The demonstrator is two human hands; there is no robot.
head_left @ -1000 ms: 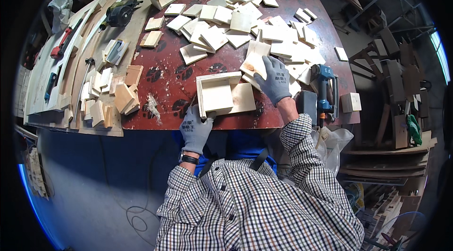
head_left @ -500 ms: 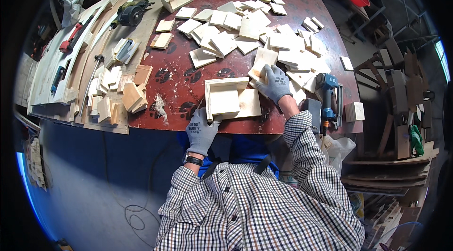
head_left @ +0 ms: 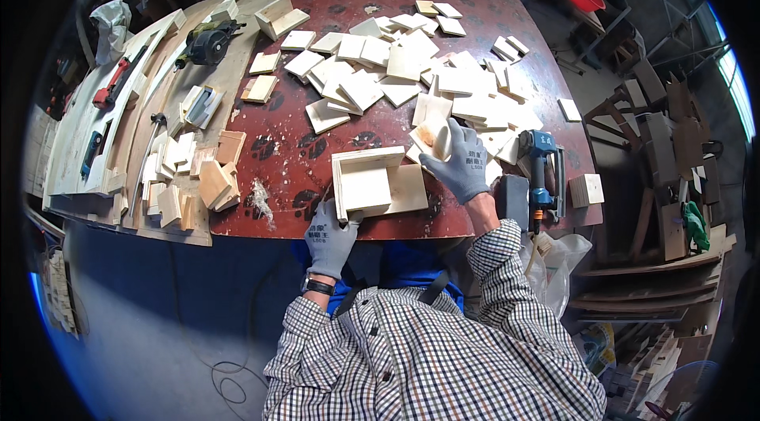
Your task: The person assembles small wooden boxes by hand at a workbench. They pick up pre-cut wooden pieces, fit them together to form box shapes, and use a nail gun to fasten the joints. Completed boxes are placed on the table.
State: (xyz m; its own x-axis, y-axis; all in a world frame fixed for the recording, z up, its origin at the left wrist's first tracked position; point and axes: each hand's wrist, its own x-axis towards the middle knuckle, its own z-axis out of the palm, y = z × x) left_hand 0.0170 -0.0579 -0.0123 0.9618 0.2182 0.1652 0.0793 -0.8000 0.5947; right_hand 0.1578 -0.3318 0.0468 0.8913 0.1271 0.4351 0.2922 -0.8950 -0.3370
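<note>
An open box of pale wood boards sits at the table's near edge. My left hand, in a grey glove, grips the box's lower left corner, its fingers partly hidden behind the side board. To the right of the box, my right hand, also gloved, reaches over the near side of a heap of square wood pieces. Its thumb and fingers close around a small wood board, which stands tilted between them. Another board lies just beyond that hand.
A blue nail gun stands right of my right hand, with a wood block beyond it. Wood offcuts, a hammer and a black-green power tool lie at the left. A clear plastic bag hangs by the near right edge.
The view has shifted slightly, so the table appears lower. My right thumb has spread outward, and a board now shows tilted between thumb and fingers. My left hand stays on the box.
</note>
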